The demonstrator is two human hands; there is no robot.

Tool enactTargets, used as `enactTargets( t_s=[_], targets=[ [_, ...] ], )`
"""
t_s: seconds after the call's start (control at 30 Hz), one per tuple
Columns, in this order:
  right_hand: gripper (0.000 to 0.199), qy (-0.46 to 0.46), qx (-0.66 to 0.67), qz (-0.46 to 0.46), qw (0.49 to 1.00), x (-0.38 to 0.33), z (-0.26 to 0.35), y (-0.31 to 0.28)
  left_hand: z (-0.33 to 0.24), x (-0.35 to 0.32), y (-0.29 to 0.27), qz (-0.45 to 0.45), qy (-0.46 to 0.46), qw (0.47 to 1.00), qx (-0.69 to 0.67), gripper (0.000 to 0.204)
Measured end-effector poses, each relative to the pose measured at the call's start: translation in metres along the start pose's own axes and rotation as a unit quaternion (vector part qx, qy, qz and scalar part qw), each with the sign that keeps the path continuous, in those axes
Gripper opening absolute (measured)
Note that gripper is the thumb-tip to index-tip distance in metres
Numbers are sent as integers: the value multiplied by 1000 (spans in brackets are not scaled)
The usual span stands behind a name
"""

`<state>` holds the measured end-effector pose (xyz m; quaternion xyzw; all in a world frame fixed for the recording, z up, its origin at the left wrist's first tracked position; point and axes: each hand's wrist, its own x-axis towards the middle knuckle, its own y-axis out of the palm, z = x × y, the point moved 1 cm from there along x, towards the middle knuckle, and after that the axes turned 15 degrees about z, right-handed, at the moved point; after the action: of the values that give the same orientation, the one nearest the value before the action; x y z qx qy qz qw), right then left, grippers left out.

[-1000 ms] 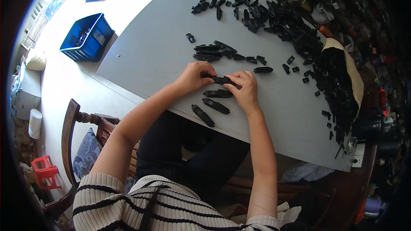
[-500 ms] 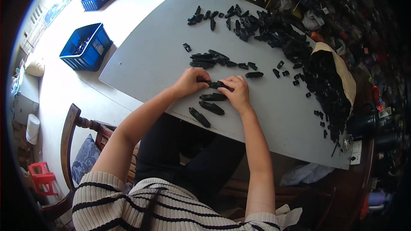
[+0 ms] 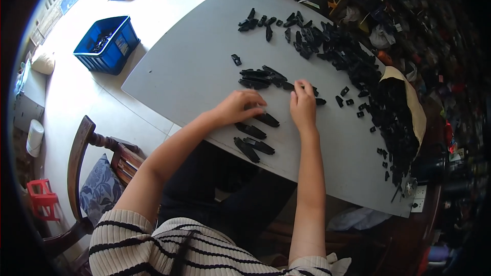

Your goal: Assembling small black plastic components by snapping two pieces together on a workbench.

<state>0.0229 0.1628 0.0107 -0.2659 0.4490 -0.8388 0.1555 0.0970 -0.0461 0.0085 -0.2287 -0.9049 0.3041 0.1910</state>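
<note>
Under my left hand (image 3: 239, 107), a long black plastic part (image 3: 267, 119) is lying on the grey table (image 3: 194, 66), and my curled fingers are resting over its near end; I cannot tell whether they are pinching it or only touching it. My right hand (image 3: 304, 105) is lying flat just beside it, fingers stretched toward the small black pieces (image 3: 319, 101) ahead, gripping nothing that I can see. Nearer my body, three more finished parts (image 3: 253, 140) are lying side by side close to the table's edge. Ahead of both hands, a short row of long black parts (image 3: 261, 77) is sitting, and beyond it a big heap of black pieces (image 3: 358, 66) is spreading along the right side. Down on the floor to my left, a blue crate (image 3: 106, 43) is standing.
</note>
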Motion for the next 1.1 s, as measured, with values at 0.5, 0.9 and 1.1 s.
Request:
enactTargets(
  t_s=[0.5, 0.9, 1.1],
  targets=[
    [15, 190, -55, -84, 977, -3, -56, 8, 19, 67, -3, -100, -36, 992, -72, 34],
    [12, 16, 244, -70, 967, -8, -19, 9, 20, 47, 6, -32, -5, 999, -32, 22],
    [16, -51, 268, -20, 962, -4, 6, 18, 20, 49, 3, -38, -40, 998, 4, 21]
  ],
)
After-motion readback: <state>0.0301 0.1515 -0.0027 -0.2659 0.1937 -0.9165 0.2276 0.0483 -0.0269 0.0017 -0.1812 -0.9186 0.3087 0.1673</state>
